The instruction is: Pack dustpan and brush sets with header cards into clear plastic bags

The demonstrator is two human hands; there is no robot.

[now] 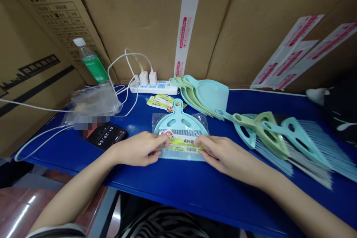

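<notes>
A light-blue dustpan with a brush nested on it (178, 119) lies in a clear plastic bag (203, 119) on the blue table, handle pointing away from me. Across the brush bristles runs a green and white paper label (181, 141) with printed characters and a mushroom picture. My left hand (142, 148) pinches the label's left end between thumb and fingers. At its right end, my right hand (217, 152) pinches the same label, thumb on top. Whether the fingers also grip the bag is hidden. Several similar spare labels (161, 102) lie just beyond the handle.
Stacked dustpans (213, 95) and loose brushes (262, 134) lie to the right. A power strip (154, 88) with white cables stands at the back. Leftward are a phone (107, 136), crumpled plastic bags (92, 100) and a bottle (93, 63). Cardboard (156, 18) walls the back.
</notes>
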